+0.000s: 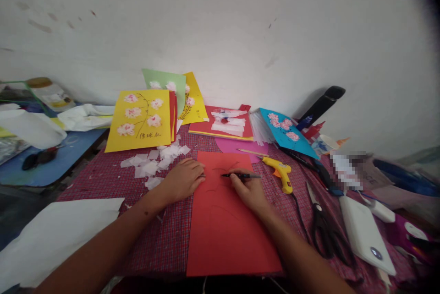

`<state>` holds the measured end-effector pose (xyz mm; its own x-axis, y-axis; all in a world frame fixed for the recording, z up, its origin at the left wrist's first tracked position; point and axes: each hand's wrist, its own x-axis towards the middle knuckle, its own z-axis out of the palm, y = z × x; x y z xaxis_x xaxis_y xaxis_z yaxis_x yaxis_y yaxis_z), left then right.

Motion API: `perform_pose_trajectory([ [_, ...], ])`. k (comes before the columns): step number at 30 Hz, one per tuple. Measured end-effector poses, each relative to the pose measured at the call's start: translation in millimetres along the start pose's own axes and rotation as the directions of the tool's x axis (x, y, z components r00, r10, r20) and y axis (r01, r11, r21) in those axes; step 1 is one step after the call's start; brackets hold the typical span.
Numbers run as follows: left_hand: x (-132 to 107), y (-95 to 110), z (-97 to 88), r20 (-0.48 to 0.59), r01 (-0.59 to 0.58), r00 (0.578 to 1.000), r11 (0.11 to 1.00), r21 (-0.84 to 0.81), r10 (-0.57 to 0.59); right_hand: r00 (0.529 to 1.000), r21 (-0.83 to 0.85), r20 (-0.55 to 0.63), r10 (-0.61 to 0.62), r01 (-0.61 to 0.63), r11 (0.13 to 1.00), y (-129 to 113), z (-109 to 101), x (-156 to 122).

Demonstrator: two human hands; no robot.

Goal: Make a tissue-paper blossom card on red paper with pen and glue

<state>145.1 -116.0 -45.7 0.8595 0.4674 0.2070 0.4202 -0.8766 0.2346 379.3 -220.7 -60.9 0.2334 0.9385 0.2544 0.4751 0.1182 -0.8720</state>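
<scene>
A sheet of red paper [220,239] lies upright before me, with thin dark curved lines drawn on its upper half. My right hand [250,192] is closed around a black pen [245,176], its tip pointing left at the paper near those lines. At the sheet's left edge rests my left hand [180,179], fingers curled; a small thin dark piece shows at its fingertips, too small to name. Beside that hand lie many cut white paper squares [151,163].
Finished flower cards, one yellow [137,120] and one blue [288,131], stand behind. On the right are a yellow glue gun [280,170], black-handled scissors [323,227] and a white power bank [366,234]. White paper [62,234] lies at left on the checked cloth [161,243].
</scene>
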Motion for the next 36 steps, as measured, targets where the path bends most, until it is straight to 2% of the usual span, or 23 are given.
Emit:
perform_pose_trajectory([
  [8,-0.4,0.2,-0.2,-0.003,-0.002,1.000,1.000,-0.005,0.002,0.996,0.033,0.085,-0.026,0.024,0.999,-7.1,-3.7,0.3],
  [15,0.2,0.9,-1.2,0.004,0.001,1.000,1.000,-0.002,-0.001,1.000,0.033,-0.023,0.003,-0.003,0.999,-1.6,-1.0,-0.4],
  [21,0.1,0.8,-0.7,0.004,0.001,1.000,1.000,-0.002,-0.001,1.000,-0.033,-0.002,0.002,-0.002,0.999,-1.2,-0.9,0.4],
  [30,0.6,0.8,-1.1,0.003,0.009,1.000,1.000,-0.006,-0.009,0.998,0.009,0.068,-0.003,0.002,1.000,-2.1,-0.5,-0.9],
  [36,-0.2,-0.1,0.1,0.002,0.001,1.000,1.000,0.000,-0.001,0.999,0.015,-0.032,0.030,-0.030,0.999,-5.5,-1.3,0.4],
])
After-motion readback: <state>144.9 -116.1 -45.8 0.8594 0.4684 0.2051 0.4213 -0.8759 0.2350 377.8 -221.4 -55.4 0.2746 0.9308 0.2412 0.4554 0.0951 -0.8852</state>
